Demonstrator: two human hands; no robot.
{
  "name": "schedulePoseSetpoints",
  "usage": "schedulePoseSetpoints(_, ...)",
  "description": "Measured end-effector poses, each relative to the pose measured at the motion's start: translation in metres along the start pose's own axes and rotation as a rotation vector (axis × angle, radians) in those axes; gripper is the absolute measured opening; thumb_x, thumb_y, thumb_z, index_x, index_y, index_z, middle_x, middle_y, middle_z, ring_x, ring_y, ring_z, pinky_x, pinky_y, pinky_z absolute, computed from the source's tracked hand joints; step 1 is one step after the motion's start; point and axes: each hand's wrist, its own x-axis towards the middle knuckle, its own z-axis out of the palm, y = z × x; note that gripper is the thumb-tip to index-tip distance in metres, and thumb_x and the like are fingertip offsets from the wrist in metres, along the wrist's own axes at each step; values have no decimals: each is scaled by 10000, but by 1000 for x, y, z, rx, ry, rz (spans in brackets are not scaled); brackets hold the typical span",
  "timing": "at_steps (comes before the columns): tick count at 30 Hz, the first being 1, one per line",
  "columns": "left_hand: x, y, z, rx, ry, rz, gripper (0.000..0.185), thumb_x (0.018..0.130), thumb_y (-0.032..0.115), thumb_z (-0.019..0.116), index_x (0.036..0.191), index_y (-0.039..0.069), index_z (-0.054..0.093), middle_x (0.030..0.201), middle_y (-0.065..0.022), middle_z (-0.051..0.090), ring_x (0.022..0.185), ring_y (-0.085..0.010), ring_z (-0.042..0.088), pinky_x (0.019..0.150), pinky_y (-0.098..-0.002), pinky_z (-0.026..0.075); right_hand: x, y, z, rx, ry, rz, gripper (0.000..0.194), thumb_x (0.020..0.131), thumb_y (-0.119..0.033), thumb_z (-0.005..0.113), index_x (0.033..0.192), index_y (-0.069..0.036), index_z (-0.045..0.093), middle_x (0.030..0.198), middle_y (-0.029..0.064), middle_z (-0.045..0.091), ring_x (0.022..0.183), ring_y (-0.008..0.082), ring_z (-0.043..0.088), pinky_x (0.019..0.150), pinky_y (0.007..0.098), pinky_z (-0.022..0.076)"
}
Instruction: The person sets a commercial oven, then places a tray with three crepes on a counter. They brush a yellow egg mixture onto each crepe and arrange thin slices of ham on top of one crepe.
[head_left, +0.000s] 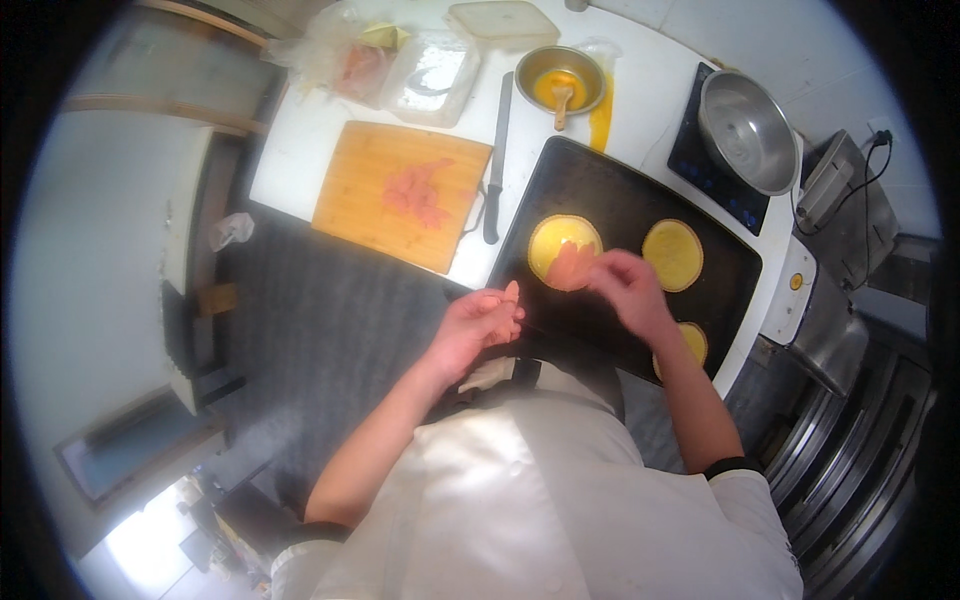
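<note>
On the dark baking tray (585, 187), a round yellow pastry with a crimped rim (555, 232) has thin pink slices, perhaps ham, (570, 262) over its lower part. My right hand (630, 289) is at the edge of those slices, its fingertips pinched on one. My left hand (480, 322) is just off the tray's near left edge and holds more pink slices (511, 291). Two more yellow pastries lie on the tray: one at the right (673, 255), the other (694, 345) partly hidden behind my right forearm.
A wooden cutting board (352, 180) carries more pink slices, beside a long knife (499, 165). Behind stand a metal bowl of yellow liquid with a brush (560, 79) and a plastic container (442, 75). A large metal bowl (750, 131) rests on a black cooktop (686, 142).
</note>
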Motion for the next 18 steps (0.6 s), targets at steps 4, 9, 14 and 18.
schedulePoseSetpoints(4, 0, 2, 3, 28, 40, -4, 190, 1066, 194, 706, 1127, 14, 698, 929, -46, 720, 819, -147, 679, 829, -291, 577, 30, 47, -37, -175, 280, 5, 165, 1001, -149, 727, 1018, -2, 801, 960, 36, 785, 904, 120, 696, 831, 282, 542)
schedulePoseSetpoints(9, -2, 1, 5, 25, 89, -27, 181, 1065, 194, 708, 1099, 15, 701, 892, -45, 709, 808, -144, 676, 816, -288, 573, 39, 93, -53, -307, -89, 247, 219, 950, -203, 772, 1021, 2, 801, 892, 72, 784, 840, 134, 701, 788, 302, 545)
schedulePoseSetpoints(14, -4, 1, 5, 29, 96, -25, 186, 1065, 197, 709, 1096, 14, 702, 868, -39, 704, 788, -136, 669, 813, -286, 571, 57, 114, -52, -471, -27, 68, 157, 908, -148, 781, 968, -4, 779, 879, 78, 736, 787, 164, 694, 740, 324, 550)
schedulePoseSetpoints(18, -5, 1, 5, 49, 105, -25, 201, 1063, 205, 712, 1093, 6, 701, 816, -27, 686, 747, -121, 646, 816, -280, 567, 70, 118, -55, -545, 54, 1, 129, 908, -125, 772, 965, -9, 771, 874, 70, 683, 759, 183, 688, 706, 330, 545)
